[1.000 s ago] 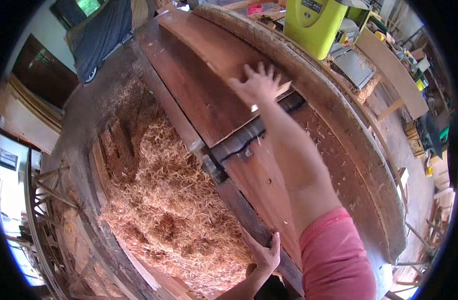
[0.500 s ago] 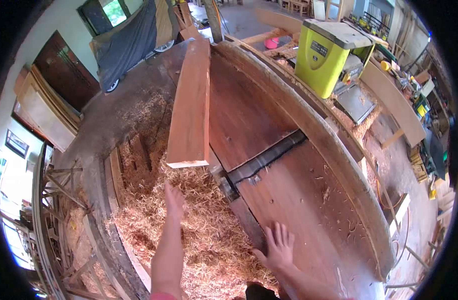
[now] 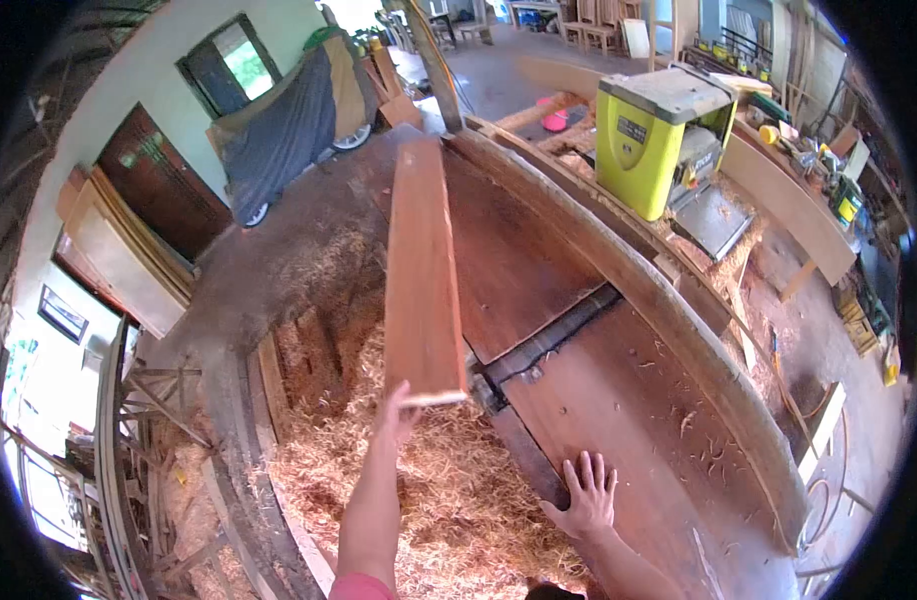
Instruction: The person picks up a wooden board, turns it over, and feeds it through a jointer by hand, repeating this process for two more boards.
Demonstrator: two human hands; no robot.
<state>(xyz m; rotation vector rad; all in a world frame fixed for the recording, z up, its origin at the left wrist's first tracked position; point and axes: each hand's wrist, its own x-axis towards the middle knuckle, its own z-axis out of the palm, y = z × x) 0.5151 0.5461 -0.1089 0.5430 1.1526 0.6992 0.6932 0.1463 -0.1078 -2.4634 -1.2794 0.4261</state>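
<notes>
A long reddish-brown plank (image 3: pixel 424 270) stretches away from me, its pale near end facing me. My left hand (image 3: pixel 394 415) is at that end, closed around its left corner with some fingers hidden. Flat on the brown wooden bed (image 3: pixel 619 420) of the bench rests my right hand (image 3: pixel 587 497), fingers spread and holding nothing. A dark metal strip (image 3: pixel 549 335) crosses the bed beyond the right hand. Curly wood shavings (image 3: pixel 429 510) are heaped below and between my arms.
Along the right side of the bed runs a thick curved timber edge (image 3: pixel 679 310). Behind it stands a green machine (image 3: pixel 639 150) with a grey top. Sheets of board (image 3: pixel 129 260) lean by the door at left. A covered two-wheeler (image 3: pixel 279 140) is parked by the wall.
My left hand has come up to the plank's near end and taken hold of its corner. The plank's end appears closer to me. My right hand stays flat on the bed; the view has shifted.
</notes>
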